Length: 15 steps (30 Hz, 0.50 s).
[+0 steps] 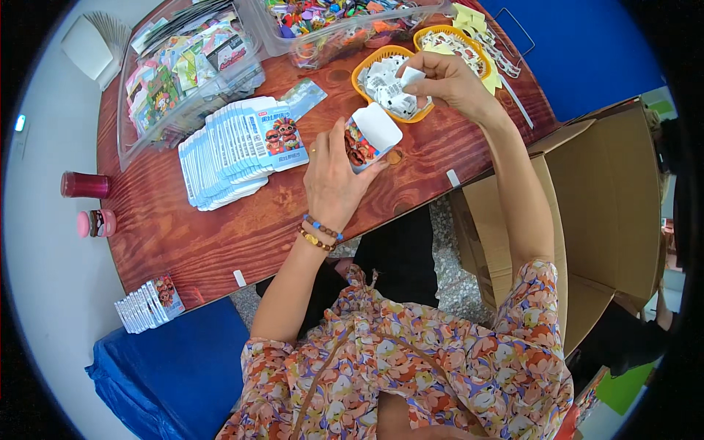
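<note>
Box point(359, 152), flap point(380, 126) up, clamped in L hand point(334, 176) over table point(253, 242), prob. so it opens toward R hand point(453, 84), which pinches white packet point(412, 75) above far yellow basket point(356, 78). Flat cartons point(233, 147) fanned to left, likely for easy pickup.

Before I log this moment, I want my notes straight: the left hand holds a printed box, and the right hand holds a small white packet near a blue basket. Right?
Not quite: the head view shows the basket is yellow, not blue. The left hand holds the printed box, the right hand the small white packet.
</note>
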Each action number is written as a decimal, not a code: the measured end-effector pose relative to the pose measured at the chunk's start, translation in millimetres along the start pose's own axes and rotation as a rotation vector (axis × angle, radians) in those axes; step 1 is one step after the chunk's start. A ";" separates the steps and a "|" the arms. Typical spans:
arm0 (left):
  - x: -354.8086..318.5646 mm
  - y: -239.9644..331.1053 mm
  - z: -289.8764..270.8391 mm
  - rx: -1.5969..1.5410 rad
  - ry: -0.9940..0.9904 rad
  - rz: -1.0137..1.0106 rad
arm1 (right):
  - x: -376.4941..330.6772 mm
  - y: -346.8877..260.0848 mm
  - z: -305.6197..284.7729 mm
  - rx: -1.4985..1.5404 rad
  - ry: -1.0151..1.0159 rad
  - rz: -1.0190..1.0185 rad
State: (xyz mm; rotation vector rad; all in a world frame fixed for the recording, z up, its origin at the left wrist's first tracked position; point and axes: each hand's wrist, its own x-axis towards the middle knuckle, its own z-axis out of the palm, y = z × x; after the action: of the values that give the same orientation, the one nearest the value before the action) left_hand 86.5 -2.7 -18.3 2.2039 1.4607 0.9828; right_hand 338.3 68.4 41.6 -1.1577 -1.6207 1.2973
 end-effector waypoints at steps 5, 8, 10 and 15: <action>0.8 -1.8 2.5 0.018 0.011 0.026 | 7.6 14.1 -10.7 -0.216 0.219 0.078; -4.0 -4.2 3.8 0.015 -0.001 0.023 | 6.3 25.2 -12.7 -0.353 0.305 0.167; -5.9 -4.8 4.2 0.008 -0.009 0.011 | 3.6 29.7 -15.8 -0.311 0.350 0.108; -3.4 -12.3 0.6 0.095 0.042 0.037 | -7.0 -13.7 17.4 -0.222 0.128 0.075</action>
State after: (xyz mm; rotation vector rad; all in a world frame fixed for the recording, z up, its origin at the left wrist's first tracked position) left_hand 77.7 -0.4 -27.3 2.2979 1.5197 0.9962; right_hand 321.7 55.5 51.3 -1.4184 -1.6714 1.0846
